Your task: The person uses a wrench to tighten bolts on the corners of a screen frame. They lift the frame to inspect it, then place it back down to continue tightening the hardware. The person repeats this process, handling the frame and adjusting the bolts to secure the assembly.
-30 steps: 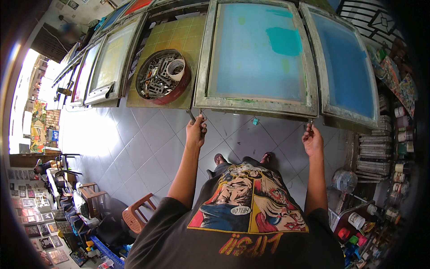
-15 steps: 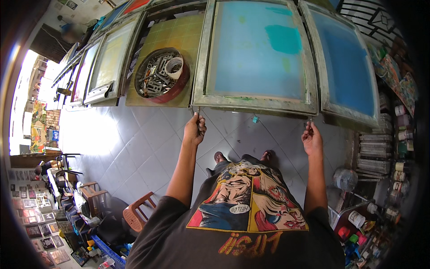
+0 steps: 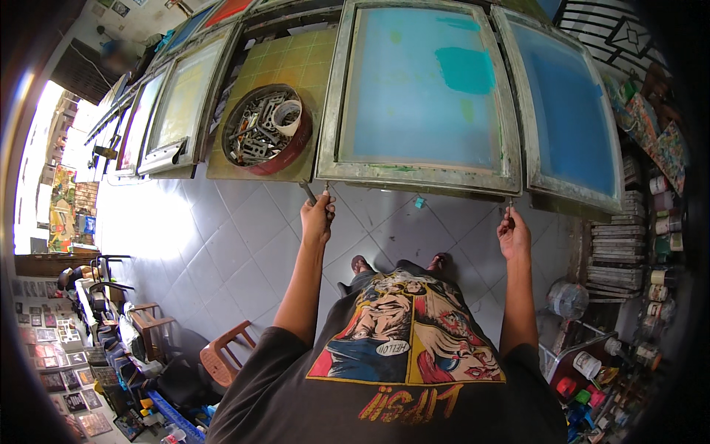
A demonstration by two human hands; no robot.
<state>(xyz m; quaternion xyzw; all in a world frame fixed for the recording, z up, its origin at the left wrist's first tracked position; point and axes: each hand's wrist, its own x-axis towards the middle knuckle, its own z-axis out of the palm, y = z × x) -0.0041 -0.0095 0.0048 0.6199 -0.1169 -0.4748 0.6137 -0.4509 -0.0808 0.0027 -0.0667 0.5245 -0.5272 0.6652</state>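
Observation:
A wood-framed printing screen with pale blue mesh and a teal patch lies on the table before me. At its near left corner my left hand is closed, with a slim dark metal tool sticking out toward the far left; its exact kind is unclear. Those fingertips also meet a small bolt-like part at the frame's edge. My right hand pinches a thin metal bolt below the near right corner.
Left of the screen, a round red tin holds metal hardware and a tape roll. A darker blue screen lies to the right. Stacked frames, a clear plastic jug and a brown plastic stool stand around me.
My left hand has turned slightly, and the dark tool in it now shows beyond the fingers. My right hand stays at the right corner, a touch lower.

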